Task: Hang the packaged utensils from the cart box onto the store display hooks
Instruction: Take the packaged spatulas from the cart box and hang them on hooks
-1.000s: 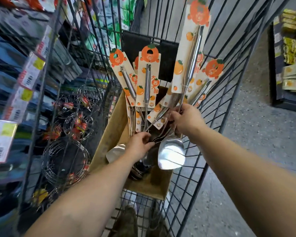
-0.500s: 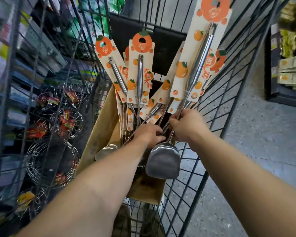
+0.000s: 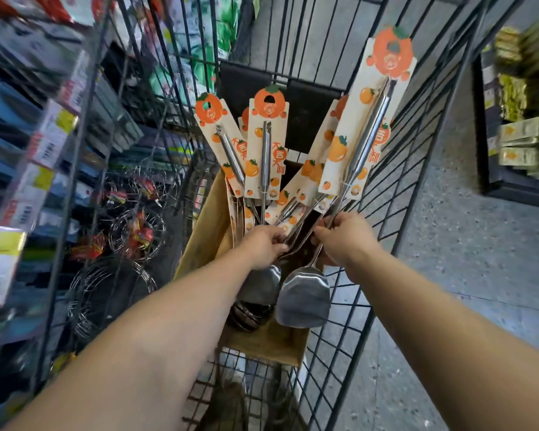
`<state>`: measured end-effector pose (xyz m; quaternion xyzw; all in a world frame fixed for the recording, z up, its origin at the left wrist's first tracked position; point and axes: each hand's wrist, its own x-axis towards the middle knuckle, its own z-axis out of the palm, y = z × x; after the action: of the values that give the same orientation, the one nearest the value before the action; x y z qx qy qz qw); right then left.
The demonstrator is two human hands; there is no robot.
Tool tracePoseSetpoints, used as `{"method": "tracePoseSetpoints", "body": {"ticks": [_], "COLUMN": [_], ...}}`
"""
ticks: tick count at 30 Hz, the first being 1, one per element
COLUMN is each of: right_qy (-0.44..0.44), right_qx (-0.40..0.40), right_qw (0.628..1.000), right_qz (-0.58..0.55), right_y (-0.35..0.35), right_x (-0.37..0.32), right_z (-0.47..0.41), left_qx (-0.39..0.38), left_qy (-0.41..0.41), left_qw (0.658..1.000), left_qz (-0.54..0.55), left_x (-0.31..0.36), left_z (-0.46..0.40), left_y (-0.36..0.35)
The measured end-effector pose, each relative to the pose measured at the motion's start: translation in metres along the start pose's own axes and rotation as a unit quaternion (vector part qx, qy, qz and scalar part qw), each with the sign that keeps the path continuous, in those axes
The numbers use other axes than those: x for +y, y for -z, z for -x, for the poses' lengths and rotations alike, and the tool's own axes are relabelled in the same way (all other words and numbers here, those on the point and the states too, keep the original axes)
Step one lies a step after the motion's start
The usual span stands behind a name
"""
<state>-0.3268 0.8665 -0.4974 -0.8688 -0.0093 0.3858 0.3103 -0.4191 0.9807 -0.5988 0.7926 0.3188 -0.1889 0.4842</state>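
A brown cardboard box (image 3: pixel 206 225) stands inside a black wire cart and holds several steel utensils on cream cards printed with oranges (image 3: pixel 266 150). My right hand (image 3: pixel 344 236) grips the stem of a steel spatula (image 3: pixel 304 301); its long card (image 3: pixel 374 119) rises above the other cards, tilted right. My left hand (image 3: pixel 263 244) grips the stems of the bundled utensils in the box, above a steel ladle bowl (image 3: pixel 259 289). The two hands are close together over the box.
The cart's wire walls (image 3: pixel 395 188) close in on both sides and behind the box. Store shelves with price labels (image 3: pixel 49 141) and wire baskets (image 3: pixel 137 228) fill the left. Grey floor and a low shelf with yellow packs (image 3: pixel 517 141) lie to the right.
The spatula in my right hand has risen out of the bundle, its card higher than the rest. My left hand has moved up from the ladle bowls to the stems.
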Motion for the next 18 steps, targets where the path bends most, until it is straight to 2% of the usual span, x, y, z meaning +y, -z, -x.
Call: {"method": "tracePoseSetpoints", "body": {"ticks": [9, 14, 18], "right_qy": [0.06, 0.149, 0.247], "right_qx": [0.006, -0.005, -0.041], "right_qw": [0.997, 0.987, 0.959], "right_qz": [0.038, 0.057, 0.136], "right_y": [-0.012, -0.01, -0.006], "right_x": [-0.01, -0.041, -0.061], "right_z": [0.06, 0.117, 0.181], "left_qx": [0.123, 0.25, 0.345], "left_qy": [-0.015, -0.01, 0.018], "left_qw": [0.989, 0.96, 0.924], "left_qz": [0.076, 0.125, 0.164], "left_x": [-0.001, 0.011, 0.012], "left_z": [0.069, 0.143, 0.224], "left_y": [0.035, 0.061, 0.067]}}
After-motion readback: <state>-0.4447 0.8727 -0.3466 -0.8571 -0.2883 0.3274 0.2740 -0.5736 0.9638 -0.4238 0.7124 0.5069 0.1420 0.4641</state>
